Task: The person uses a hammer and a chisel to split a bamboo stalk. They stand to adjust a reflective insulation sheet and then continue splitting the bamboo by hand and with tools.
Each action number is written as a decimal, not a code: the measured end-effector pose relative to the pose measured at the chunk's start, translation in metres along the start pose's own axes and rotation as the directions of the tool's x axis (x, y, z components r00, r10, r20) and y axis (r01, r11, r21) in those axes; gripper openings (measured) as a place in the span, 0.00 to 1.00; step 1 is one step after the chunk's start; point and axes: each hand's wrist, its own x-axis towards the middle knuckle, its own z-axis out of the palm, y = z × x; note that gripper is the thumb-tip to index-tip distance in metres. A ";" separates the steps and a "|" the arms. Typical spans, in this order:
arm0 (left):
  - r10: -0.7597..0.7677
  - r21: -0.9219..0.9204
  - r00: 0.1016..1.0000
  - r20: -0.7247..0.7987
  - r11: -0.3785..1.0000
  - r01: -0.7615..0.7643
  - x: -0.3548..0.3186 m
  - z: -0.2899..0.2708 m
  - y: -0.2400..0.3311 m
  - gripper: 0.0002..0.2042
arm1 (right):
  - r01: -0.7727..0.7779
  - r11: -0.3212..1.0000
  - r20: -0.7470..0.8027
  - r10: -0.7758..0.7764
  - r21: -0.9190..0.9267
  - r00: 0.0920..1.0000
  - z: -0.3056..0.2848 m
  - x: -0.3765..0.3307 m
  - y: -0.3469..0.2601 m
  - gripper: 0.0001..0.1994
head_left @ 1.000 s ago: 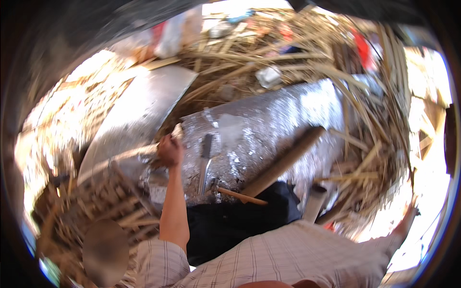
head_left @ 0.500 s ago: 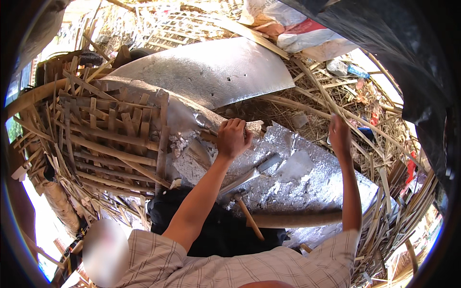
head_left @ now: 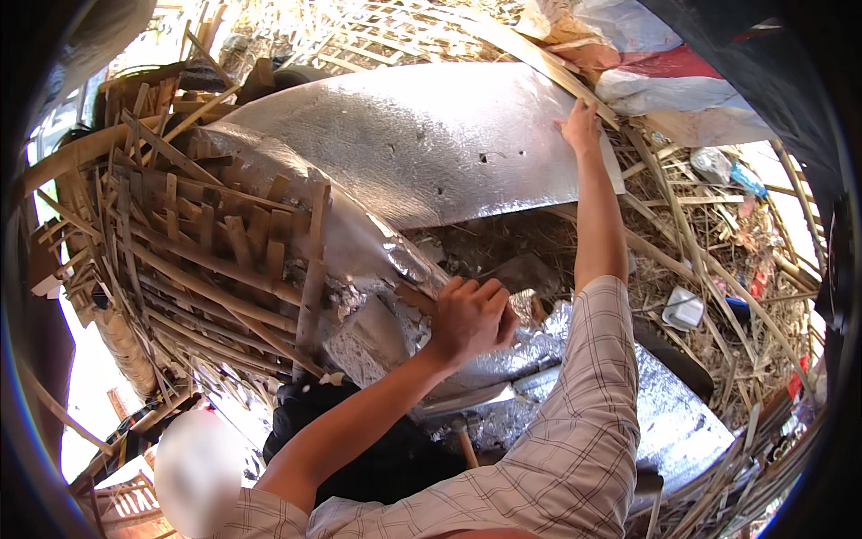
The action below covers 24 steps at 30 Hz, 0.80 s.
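My left hand (head_left: 471, 319) is closed, its fingers curled over the ragged edge of the silver foil-covered surface (head_left: 682, 413); what lies inside the fingers is hidden. Stretched far forward, my right hand (head_left: 582, 130) has its fingers apart at the right end of a large curved silver sheet (head_left: 395, 135), close to a long bamboo strip (head_left: 530, 58). I cannot tell whether it touches the strip or only the sheet. Below my left hand, a hammer's wooden handle (head_left: 467, 446) shows in part, the rest hidden by my body. A greyish block (head_left: 366, 337) sits left of that hand.
A lattice of bamboo slats (head_left: 215, 260) stands at the left. Plastic sacks (head_left: 664, 81) lie at the far right, near a dark hanging sheet (head_left: 763, 81). Straw, loose bamboo strips and a white plastic container (head_left: 684, 308) cover the ground on the right.
My right hand has moved forward and left, from the strips on the right to the far end of the silver sheet. My left hand has shifted slightly right and nearer, still curled.
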 end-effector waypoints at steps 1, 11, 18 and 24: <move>0.023 -0.013 1.000 0.004 1.000 -0.022 0.003 0.002 0.000 0.08 | -0.104 0.993 -0.048 0.107 0.054 0.993 0.012 0.017 0.015 0.48; 0.037 0.035 0.998 0.043 0.999 -0.039 0.003 0.005 -0.002 0.05 | -0.130 0.982 0.003 0.131 -0.137 0.991 0.067 0.037 0.052 0.54; 0.068 0.038 0.996 0.051 0.997 -0.070 0.009 0.004 0.002 0.04 | 0.010 0.954 -0.097 -0.041 -0.299 0.994 0.025 0.068 0.061 0.61; 0.054 0.021 0.994 0.091 0.998 -0.056 0.012 0.006 0.009 0.03 | -0.124 0.967 -0.141 0.094 -0.222 0.985 0.078 0.072 0.065 0.72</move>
